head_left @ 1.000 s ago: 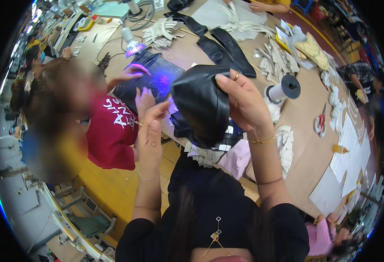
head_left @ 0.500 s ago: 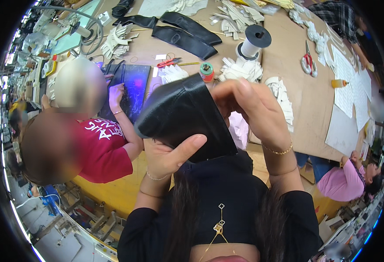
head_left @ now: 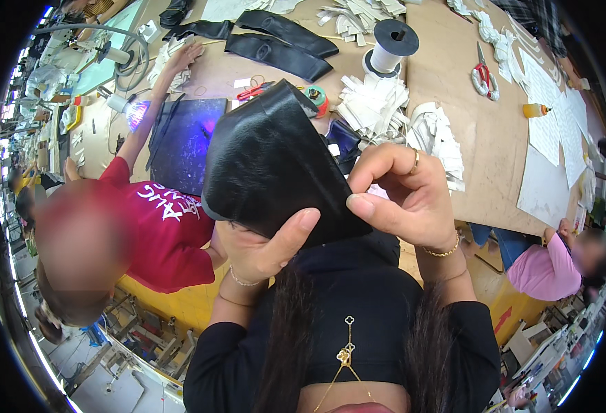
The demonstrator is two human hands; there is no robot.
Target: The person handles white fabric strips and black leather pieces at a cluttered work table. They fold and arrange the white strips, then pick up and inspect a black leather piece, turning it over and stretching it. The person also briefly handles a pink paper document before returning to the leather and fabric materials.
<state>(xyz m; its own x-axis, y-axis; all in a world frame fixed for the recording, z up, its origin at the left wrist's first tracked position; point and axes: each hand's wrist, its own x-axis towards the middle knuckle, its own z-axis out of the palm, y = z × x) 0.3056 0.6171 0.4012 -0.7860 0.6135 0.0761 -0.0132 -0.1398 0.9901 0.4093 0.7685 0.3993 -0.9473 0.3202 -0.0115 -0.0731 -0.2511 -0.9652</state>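
Leather piece (head_left: 268,162), black & shiny (or a lookalike material), is up in front of our chest, over the near edge of the bench (head_left: 482,158). Our left hand (head_left: 248,246) is clamped on its lower left part, thumb on top, other fingers mostly hidden underneath. Our right hand (head_left: 413,196) has thumb & index tips close together at the right edge, thumb touching; can't tell if they're pinching it or just resting there.

Step in hand, as we read it: handling/checking that edge, prob w/ the left as anchor. Next move, we'd judge, calls for a steady left hold & light R fingertips, so the pc doesn't twist or crease.

Counts, approx where stuff overlaps: 1 pc in our hands; 1 pr red-handled scissors (head_left: 483,77) far R; 1 red-handled snips (head_left: 251,91) just behind the pc; 1 big white thread spool (head_left: 389,55); 1 small green-&-red spool (head_left: 316,98); 1 amber bottle (head_left: 535,110); 1 dark board (head_left: 189,148) under 1 lamp (head_left: 135,113); at least 3 black strips (head_left: 275,58); min 4 piles of white strips (head_left: 371,103), indiv strips too jumbled to count; 2 co-workers nr us, 1 in a red top (head_left: 172,227), 1 in a pink top (head_left: 547,265)
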